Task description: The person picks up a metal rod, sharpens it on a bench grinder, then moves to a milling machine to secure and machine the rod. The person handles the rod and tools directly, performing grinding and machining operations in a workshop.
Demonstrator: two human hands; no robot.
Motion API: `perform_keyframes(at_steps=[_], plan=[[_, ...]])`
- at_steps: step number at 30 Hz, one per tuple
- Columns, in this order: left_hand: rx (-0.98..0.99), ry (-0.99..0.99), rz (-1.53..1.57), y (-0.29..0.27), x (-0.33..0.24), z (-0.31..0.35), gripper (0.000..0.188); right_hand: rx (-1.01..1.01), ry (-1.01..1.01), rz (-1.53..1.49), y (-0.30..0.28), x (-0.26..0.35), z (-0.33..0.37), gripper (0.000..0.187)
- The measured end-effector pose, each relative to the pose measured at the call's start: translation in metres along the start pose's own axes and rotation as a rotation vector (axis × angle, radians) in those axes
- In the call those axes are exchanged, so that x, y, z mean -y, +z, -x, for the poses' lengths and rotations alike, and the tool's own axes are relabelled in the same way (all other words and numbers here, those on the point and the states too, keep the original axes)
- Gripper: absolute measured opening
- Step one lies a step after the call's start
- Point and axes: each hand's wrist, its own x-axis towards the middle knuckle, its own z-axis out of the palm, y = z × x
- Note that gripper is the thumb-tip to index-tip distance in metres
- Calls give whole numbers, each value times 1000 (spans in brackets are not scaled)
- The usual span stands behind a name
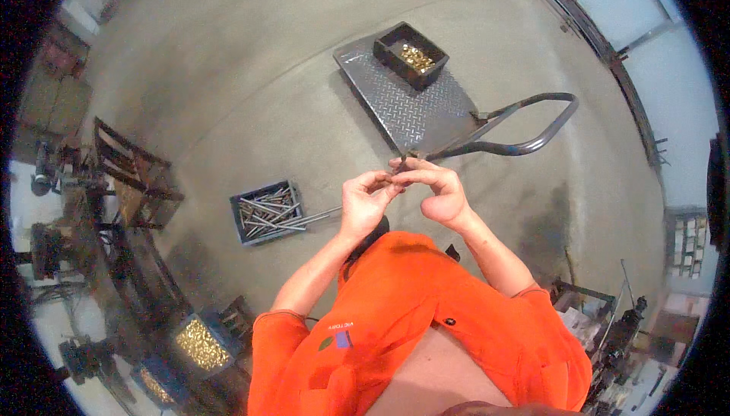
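Observation:
My left hand [365,201] and my right hand [443,194] meet in front of my body, with fingertips pinched together. Between them is something small and dark, mostly covered by the fingers; its kind cannot be made out. Just beyond the hands stands a flat platform trolley [395,112] with a patterned metal deck and a bent tube handle [525,146]. On its far end sits a black bin [433,74] holding small brass-coloured pieces [416,58]. Left of my hands, a blue crate [247,239] on the floor holds metal rods [266,209], a few sticking out toward me.
At the lower left, a blue bin [224,332] is filled with small brass-coloured parts [202,344], beside dark machinery. A wooden frame [133,173] stands at the left. Tools and dark equipment [608,325] are at the lower right. A dark rail [608,51] runs along the right wall.

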Motion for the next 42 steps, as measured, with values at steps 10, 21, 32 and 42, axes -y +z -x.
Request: perform_keyframes(at_steps=[10, 21, 32, 42], plan=[[-41, 44, -100, 37, 1, -60, 15, -159, -50, -51, -71, 0, -14, 61], [-310, 201, -453, -29, -17, -133, 12, -44, -119, 132, -63, -26, -140, 69], [-562, 236, -451, -215, -46, -266, 11, 187, -513, 695, 6, -73, -394, 61], [-826, 288, -579, -400, -113, -359, 12, 294, -455, 459, 109, -108, -610, 50]])
